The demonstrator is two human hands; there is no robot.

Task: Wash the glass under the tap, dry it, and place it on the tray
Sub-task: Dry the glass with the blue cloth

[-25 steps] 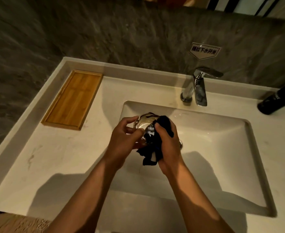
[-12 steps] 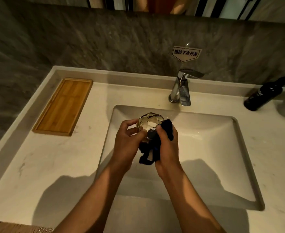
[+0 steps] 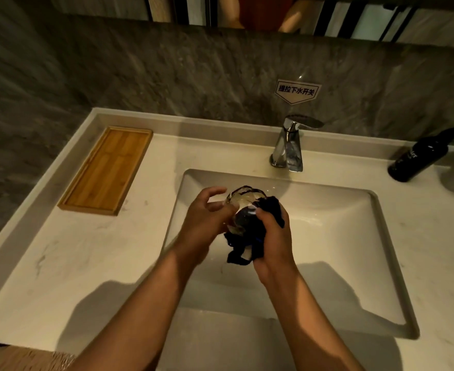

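Note:
Over the left part of the sink basin (image 3: 341, 236) I hold a clear faceted glass (image 3: 243, 198), its mouth tilted away from me. My left hand (image 3: 204, 218) grips the glass from the left side. My right hand (image 3: 274, 236) presses a dark cloth (image 3: 243, 245) against the right side and base of the glass; the cloth's loose end hangs below. The chrome tap (image 3: 290, 145) stands behind the basin with no water running. A bamboo tray (image 3: 108, 170) lies bare at the counter's back left.
A black pump bottle (image 3: 421, 153) leans at the back right of the pale counter (image 3: 60, 263). A small sign (image 3: 296, 91) is stuck on the grey stone wall above the tap. A mirror edge runs along the top.
My view has tilted and shifted, so the sink sits lower and more to the left. My hands keep the glass and cloth, and the glass has turned a little in them.

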